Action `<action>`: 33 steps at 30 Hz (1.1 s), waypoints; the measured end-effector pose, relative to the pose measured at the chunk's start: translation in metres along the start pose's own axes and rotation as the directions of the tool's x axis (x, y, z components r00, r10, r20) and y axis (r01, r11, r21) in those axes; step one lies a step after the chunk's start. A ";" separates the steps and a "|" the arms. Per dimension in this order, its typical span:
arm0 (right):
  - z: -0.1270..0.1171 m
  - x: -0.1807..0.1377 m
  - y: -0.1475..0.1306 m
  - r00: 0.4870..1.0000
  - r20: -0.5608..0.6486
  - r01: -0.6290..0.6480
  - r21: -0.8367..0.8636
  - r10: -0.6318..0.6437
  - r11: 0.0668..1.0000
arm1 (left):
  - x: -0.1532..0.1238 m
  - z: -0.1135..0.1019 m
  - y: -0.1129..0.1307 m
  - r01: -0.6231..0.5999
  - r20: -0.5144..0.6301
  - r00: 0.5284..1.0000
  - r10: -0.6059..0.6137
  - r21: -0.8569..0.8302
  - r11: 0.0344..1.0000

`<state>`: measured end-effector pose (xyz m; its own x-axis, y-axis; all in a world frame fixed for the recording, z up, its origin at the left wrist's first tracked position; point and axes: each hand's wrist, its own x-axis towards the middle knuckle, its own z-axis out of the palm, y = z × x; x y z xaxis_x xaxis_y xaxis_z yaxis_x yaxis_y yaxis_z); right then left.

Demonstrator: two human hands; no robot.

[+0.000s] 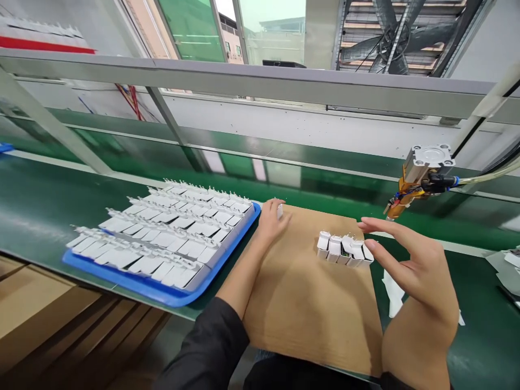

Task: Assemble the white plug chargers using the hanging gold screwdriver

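Observation:
My left hand (271,218) rests at the far left corner of a brown cardboard sheet (309,303), its fingers closed on a small white charger plug (280,211). It is right beside a blue tray (134,279) filled with rows of several white charger plugs (170,233). My right hand (410,260) hovers with its fingers stretched out and apart, holding nothing, just right of a short row of several white plugs (344,250) standing on the cardboard.
The cardboard and tray lie on a green conveyor bench (36,206). A pneumatic cylinder fixture with hoses (424,173) stands at the back right. White paper scraps (392,292) lie right of the cardboard. Cardboard boxes (40,319) sit below the bench at left.

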<state>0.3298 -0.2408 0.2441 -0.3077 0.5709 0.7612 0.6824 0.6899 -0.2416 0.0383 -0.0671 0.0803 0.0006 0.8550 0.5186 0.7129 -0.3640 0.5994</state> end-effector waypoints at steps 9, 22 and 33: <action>0.001 0.002 -0.002 1.000 -0.009 0.019 -0.020 -0.019 1.000 | -0.061 0.051 0.073 0.286 0.626 0.777 0.064 -0.443 0.850; 0.015 0.004 0.006 0.996 0.079 -0.037 0.017 0.035 0.999 | -0.044 0.034 0.063 0.244 0.631 0.771 0.087 -0.418 0.875; 0.046 0.013 0.041 0.936 0.352 -0.092 0.264 -0.007 0.960 | -0.051 0.002 0.094 0.321 0.471 0.877 0.092 -0.720 0.616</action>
<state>0.3237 -0.1844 0.2161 -0.5262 0.6862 0.5022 0.5085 0.7273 -0.4609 0.1067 -0.1445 0.1085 0.3964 0.8905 0.2233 -0.0656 -0.2151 0.9744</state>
